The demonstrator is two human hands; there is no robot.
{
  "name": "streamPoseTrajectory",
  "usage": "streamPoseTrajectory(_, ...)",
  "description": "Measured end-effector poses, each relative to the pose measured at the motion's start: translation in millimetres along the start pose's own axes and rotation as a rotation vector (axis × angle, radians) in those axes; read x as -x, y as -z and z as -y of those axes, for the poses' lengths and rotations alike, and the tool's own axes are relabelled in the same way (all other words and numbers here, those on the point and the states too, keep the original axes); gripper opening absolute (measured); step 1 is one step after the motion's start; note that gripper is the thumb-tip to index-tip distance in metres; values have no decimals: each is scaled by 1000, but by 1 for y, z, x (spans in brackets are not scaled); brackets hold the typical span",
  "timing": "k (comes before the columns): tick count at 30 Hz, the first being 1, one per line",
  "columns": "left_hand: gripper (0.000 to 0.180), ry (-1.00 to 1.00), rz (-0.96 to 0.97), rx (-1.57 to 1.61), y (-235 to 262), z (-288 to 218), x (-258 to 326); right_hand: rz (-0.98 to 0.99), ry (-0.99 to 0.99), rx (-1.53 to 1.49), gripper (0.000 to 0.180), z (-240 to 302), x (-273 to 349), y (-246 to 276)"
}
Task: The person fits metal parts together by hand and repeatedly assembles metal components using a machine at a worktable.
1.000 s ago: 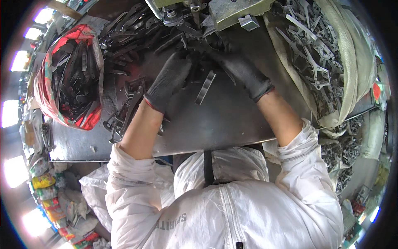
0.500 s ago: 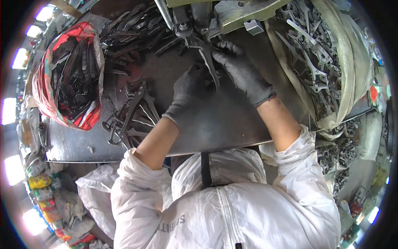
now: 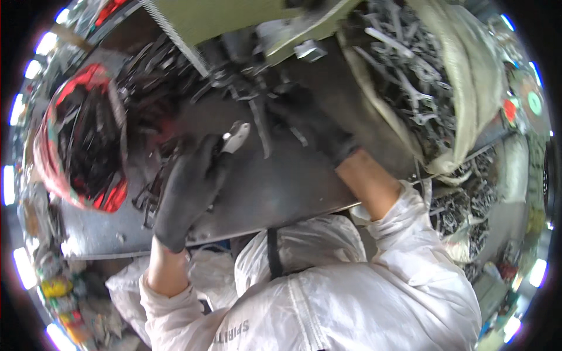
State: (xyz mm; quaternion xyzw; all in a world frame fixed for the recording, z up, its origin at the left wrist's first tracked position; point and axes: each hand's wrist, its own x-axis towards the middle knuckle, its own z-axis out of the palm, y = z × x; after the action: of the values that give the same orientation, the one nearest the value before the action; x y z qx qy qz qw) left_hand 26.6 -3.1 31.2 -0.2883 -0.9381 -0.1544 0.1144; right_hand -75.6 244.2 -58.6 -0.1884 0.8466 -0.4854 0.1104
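Observation:
My left hand, in a dark grey glove, is closed round a flat metal lever part, its pale end sticking out past the thumb. This hand is over assembled metal pieces on the steel bench. My right hand, gloved alike, is smeared by motion beside the machine's tooling. Below the right hand shows a thin light metal strip; whether the hand grips it is unclear. A curved metal handle extends from the tooling toward me, left of that hand.
A red-edged sack of dark lever parts stands on the left. Loose dark parts are heaped behind it. On the right, a pale woven sack holds silvery metal frames. The green machine body overhangs the steel bench at the back.
My left hand has drawn away from the tooling to the left and nearer me, with a lever part in it. My right hand remains near the tooling. The whole view has shifted.

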Motion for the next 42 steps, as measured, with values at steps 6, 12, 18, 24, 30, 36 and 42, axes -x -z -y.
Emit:
streamPoseTrajectory(6,27,702,43,1016,-3,-41,-49,-214,153,156,23,3,9,-29)
streamPoseTrajectory(12,33,454,-132,721,-74,15,-23,-555,157,883,28,59,52,92)
streamPoseTrajectory(18,36,634,-41,887,-90,50,24,-932,100,724,29,28,72,147)
streamPoseTrajectory(24,39,830,-26,1220,-55,24,-30,-368,-56,-341,35,55,46,28)
streamPoseTrajectory(30,39,647,-67,1301,-63,16,-48,-129,-137,-778,38,54,14,15)
streamPoseTrajectory(36,35,623,-46,1150,-78,48,-58,-144,-79,-628,42,51,3,-3)
streamPoseTrajectory(42,30,715,87,1162,-94,45,-64,-310,248,85,50,-4,-7,-11)
